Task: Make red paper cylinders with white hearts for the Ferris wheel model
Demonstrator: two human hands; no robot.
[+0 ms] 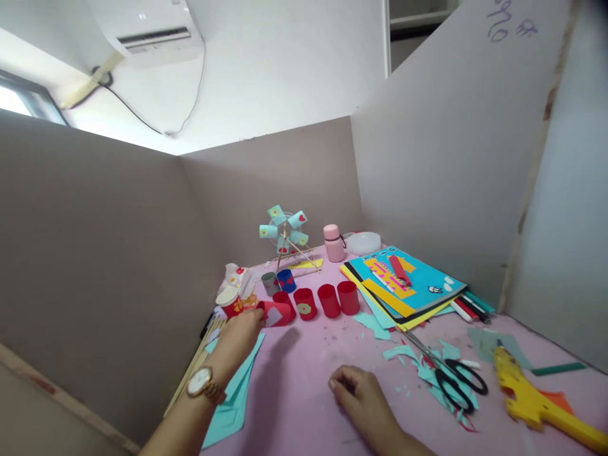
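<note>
My left hand (pixel 243 328), with a watch on the wrist, reaches over the left side of the table. Its fingers are closed at the near end of a red paper tube (pixel 281 314) that lies tilted on its side and bears a pale heart. Right behind it stands another red tube (pixel 285 299), partly hidden. A red tube with a green flower (pixel 304 304) and two plain red tubes (pixel 329 301) (pixel 348 297) stand in a row to the right. My right hand (pixel 357 400) rests on the pink tabletop, fingers curled in, with nothing visible in them.
A paper-and-stick wheel (pixel 284 235) stands at the back near a pink flask (pixel 334 243). Grey (pixel 270 284) and blue (pixel 286 280) tubes are before it. Rightward lie a blue book (pixel 418 278), scissors (pixel 444 367), paper scraps and a yellow glue gun (pixel 527 392). Partitions surround the table.
</note>
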